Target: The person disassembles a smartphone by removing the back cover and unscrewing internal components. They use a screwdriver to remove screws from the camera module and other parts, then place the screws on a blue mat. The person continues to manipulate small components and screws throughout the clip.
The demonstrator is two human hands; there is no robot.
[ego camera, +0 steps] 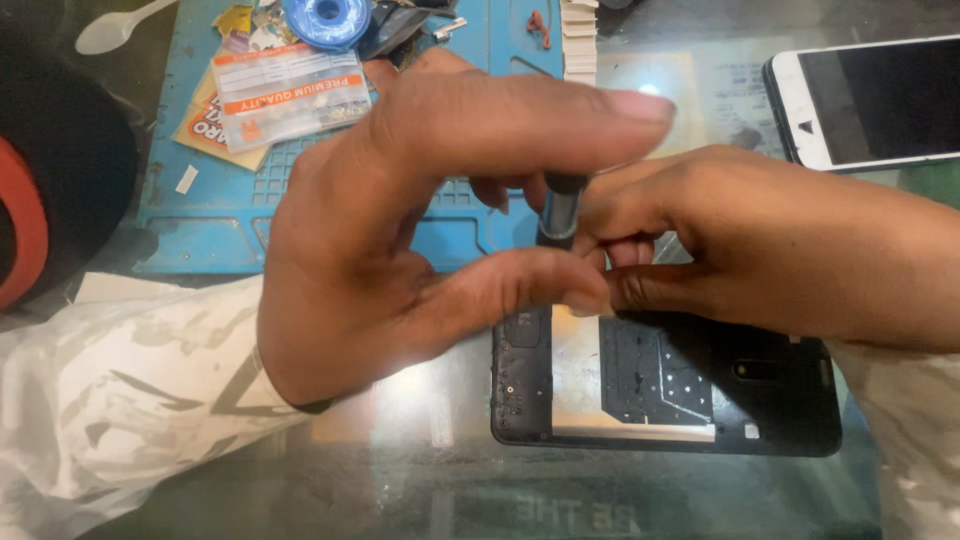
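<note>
Black-and-metal screwdriver shaft (561,212) is held upright between both hands, directly over the far-left corner of the opened phone frame (665,385). Left hand (400,240) is arched over the tool: forefinger laid across its top, thumb closed in against it from the near side, remaining fingers curled out of sight behind. Grip looks like a cap-and-twirl hold, judged as keeping the tool vertical while it is spun. Right hand (720,240) comes in from the right, fingertips (600,215) pinched shut on the shaft low down, probably for steadying the tip; the tip itself is hidden by the thumbs, so contact with a screw cannot be confirmed.

Phone frame lies flat on the glass table (400,490), near centre, long axis left-right. Back cover is off: black inner shell, pale metallic plate left of middle, dark textured panel with small holes to the right, a strip of light adhesive along the near edge.

Blue repair mat (200,220) sits far left, carrying a parts packet (290,92) and a blue solder spool (327,18). White-fronted phone (870,100) rests far right, screen dark. White plastic spoon (115,30) lies at the far-left corner.
</note>
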